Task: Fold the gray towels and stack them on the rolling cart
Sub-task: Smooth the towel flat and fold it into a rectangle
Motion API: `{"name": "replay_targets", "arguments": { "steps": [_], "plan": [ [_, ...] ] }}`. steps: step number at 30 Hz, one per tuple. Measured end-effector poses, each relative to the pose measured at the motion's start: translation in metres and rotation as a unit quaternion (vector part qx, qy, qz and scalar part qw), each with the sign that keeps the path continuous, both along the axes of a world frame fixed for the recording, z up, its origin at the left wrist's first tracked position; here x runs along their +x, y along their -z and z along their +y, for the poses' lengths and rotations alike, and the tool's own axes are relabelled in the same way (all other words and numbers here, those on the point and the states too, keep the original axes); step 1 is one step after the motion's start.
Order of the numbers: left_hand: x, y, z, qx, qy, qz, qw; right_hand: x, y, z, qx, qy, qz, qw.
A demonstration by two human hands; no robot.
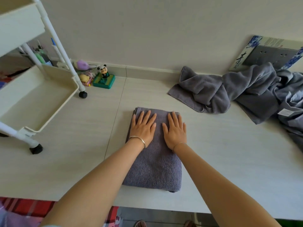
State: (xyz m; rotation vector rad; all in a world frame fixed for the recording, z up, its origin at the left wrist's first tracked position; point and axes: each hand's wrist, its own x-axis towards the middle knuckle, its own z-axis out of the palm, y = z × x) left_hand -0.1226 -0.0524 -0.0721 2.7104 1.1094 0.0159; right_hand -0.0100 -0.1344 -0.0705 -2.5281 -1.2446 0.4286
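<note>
A folded gray towel lies lengthwise on the white surface in front of me. My left hand and my right hand lie flat side by side on its far half, fingers straight and pressing down. A heap of unfolded gray towels sits at the back right. The white rolling cart stands at the left, its lower tray bare; its upper tray is partly cut off by the frame edge.
Small toys, among them a panda figure on a green box, stand by the wall next to the cart's caster. A board with blue patterns leans on the wall behind the towel heap. The surface's front edge is near me.
</note>
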Motion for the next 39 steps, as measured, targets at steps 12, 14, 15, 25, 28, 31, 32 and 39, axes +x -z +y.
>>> {"name": "replay_targets", "arguments": {
  "steps": [12,14,15,25,28,31,32,39],
  "plan": [
    [0.002,0.014,0.001,0.009,-0.020,0.008,1.000,-0.060,0.010,-0.074,0.034,-0.017,0.003,0.999],
    [0.002,0.012,0.000,0.008,-0.026,0.019,0.999,-0.056,0.016,-0.075,0.038,-0.014,-0.003,0.999],
    [0.003,0.011,0.001,0.004,-0.025,0.026,0.999,-0.054,0.013,-0.073,0.036,-0.020,-0.006,0.999],
    [-0.010,0.008,0.005,-0.006,0.070,-0.043,0.997,-0.079,0.007,-0.113,0.026,-0.124,-0.075,0.989],
    [-0.015,0.005,0.001,-0.009,0.028,-0.042,0.999,-0.058,0.008,-0.114,0.011,-0.162,-0.097,0.982],
    [-0.021,-0.004,-0.005,0.036,-0.009,-0.021,0.999,-0.014,0.002,-0.115,-0.033,-0.205,-0.119,0.971],
    [-0.026,-0.008,-0.008,0.042,-0.010,-0.017,0.999,0.005,-0.002,-0.116,-0.044,-0.212,-0.131,0.967],
    [-0.042,-0.017,-0.052,0.174,0.052,-0.048,0.982,0.026,-0.039,-0.123,-0.004,0.018,-0.070,0.997]
  ]
}}
